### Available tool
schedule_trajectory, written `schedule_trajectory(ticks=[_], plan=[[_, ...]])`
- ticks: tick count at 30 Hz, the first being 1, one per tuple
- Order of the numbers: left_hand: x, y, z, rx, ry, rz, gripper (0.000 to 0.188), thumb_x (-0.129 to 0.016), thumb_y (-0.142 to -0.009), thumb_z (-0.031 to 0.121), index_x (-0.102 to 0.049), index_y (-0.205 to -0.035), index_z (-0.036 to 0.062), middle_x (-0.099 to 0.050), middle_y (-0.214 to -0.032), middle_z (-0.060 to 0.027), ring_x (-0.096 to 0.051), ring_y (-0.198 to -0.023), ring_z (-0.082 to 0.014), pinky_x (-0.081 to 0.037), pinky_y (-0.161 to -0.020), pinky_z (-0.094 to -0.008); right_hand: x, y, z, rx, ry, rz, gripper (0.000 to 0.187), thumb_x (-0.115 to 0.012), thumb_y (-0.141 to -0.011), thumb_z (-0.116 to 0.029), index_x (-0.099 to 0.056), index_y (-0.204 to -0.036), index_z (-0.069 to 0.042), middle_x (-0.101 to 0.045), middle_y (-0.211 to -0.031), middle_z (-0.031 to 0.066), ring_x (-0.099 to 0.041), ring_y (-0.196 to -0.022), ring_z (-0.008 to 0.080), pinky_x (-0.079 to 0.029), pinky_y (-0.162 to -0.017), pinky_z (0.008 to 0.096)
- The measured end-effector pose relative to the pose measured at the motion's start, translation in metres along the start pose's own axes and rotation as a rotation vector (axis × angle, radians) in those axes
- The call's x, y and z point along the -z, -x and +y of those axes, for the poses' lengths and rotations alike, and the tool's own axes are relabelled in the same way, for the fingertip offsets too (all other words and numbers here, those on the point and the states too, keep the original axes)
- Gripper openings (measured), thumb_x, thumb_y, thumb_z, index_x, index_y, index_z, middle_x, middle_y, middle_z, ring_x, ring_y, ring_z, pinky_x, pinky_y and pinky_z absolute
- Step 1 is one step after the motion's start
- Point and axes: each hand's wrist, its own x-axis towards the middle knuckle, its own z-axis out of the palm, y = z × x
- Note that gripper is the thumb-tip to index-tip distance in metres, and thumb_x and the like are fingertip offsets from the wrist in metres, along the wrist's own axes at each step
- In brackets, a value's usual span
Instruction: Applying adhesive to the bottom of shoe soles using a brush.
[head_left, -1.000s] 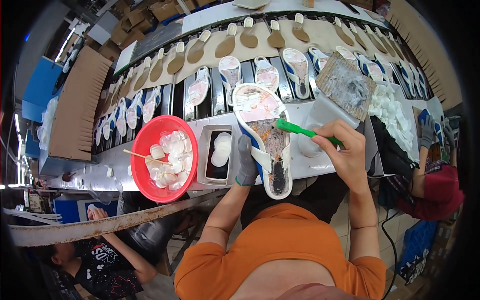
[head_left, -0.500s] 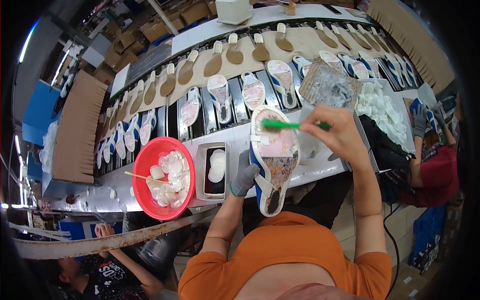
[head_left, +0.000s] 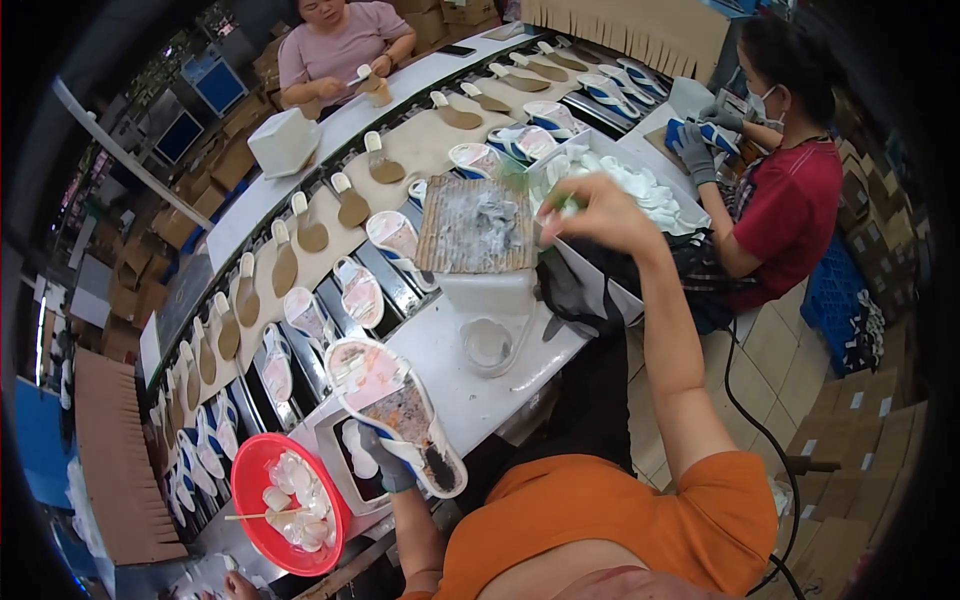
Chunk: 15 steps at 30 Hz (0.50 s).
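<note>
The shoe [head_left: 388, 398] is held by the left hand [head_left: 387, 460], which is covered by a grey glove and closed on the shoe's side. A green tool [head_left: 556, 205], too blurry to be made out well, is pinched by the bare right hand [head_left: 603, 215]. It seems that grey-white stuff is being picked up with the tool from the brown board [head_left: 448, 245]. For the next move, the tool would need to be brought over gently, with the shoe held steady. The hands are spread well apart. The shoe is held low at the desk's [head_left: 463, 395] edge, bottom up, well apart from the right hand. It is seen just beside a white box [head_left: 335, 468] and near a red bowl [head_left: 250, 470].
</note>
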Motion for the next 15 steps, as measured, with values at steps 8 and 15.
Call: schedule_trajectory(ticks=[8, 15], plan=[[-0.062, 0.005, 0.024, 0.11, 0.166, -0.06, 0.072, -0.042, -0.089, 0.053, -0.033, -0.142, 0.0047, -0.044, -0.137, -0.0122, -0.048, -0.122, -0.0276, -0.039, -0.104, -0.0422, 0.071, -0.032, 0.194, -0.466, 0.572, 0.528, 0.047, -0.087, -0.057, -0.015, -0.067, -0.097, -0.002, -0.07, -0.093, 0.0169, -0.066, -0.09, 0.0345, -0.05, -0.078, 0.0415], [-0.087, 0.016, 0.048, 0.053, 0.111, -0.076, 0.074, -0.044, -0.089, 0.054, -0.03, -0.144, 0.007, -0.042, -0.14, -0.0125, -0.046, -0.124, -0.029, -0.038, -0.105, -0.0436, 0.072, -0.043, 0.203, -0.48, 0.677, 0.415, 0.038, -0.081, -0.059, -0.01, -0.067, -0.094, -0.005, -0.066, -0.096, 0.0198, -0.062, -0.095, 0.037, -0.049, -0.082, 0.0425]])
